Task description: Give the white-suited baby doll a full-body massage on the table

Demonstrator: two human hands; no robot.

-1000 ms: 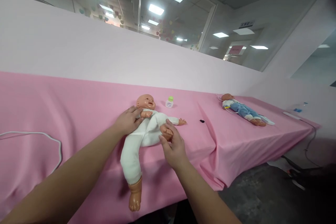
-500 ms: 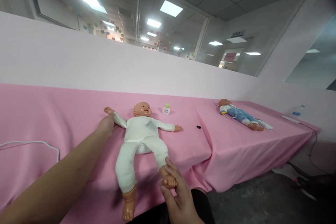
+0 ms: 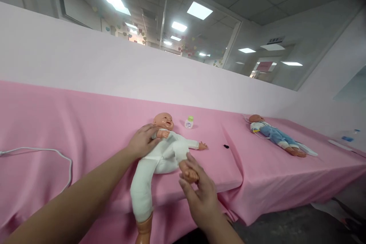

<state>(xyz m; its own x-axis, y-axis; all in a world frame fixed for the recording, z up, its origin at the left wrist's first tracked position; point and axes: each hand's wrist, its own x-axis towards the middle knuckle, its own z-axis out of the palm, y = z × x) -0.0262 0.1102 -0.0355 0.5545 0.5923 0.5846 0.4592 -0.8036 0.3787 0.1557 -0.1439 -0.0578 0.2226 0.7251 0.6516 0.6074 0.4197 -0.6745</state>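
Observation:
A baby doll (image 3: pixel 164 156) in a white suit lies on its back on the pink cloth (image 3: pixel 100 118), its head toward the wall. My left hand (image 3: pixel 143 142) is closed around the doll's arm on the left side, which lies folded over its chest. My right hand (image 3: pixel 201 192) grips the doll's foot (image 3: pixel 189 173) on the right side, and that leg is bent and raised toward the belly. The other leg (image 3: pixel 142 194) stretches toward me, its foot cut off by the lower picture edge. The doll's far-side arm (image 3: pixel 194 144) lies spread out.
A small bottle with a green cap (image 3: pixel 189 122) stands beside the doll's head. Right of it lies a small black object (image 3: pixel 226 146). A second doll in blue trousers (image 3: pixel 274 135) lies farther right. A white cable (image 3: pixel 70 164) runs across the cloth at left.
My left hand has brought the doll's arm from out at its side across its chest. My right hand has pushed the held leg up, bending it. The view has shifted slightly.

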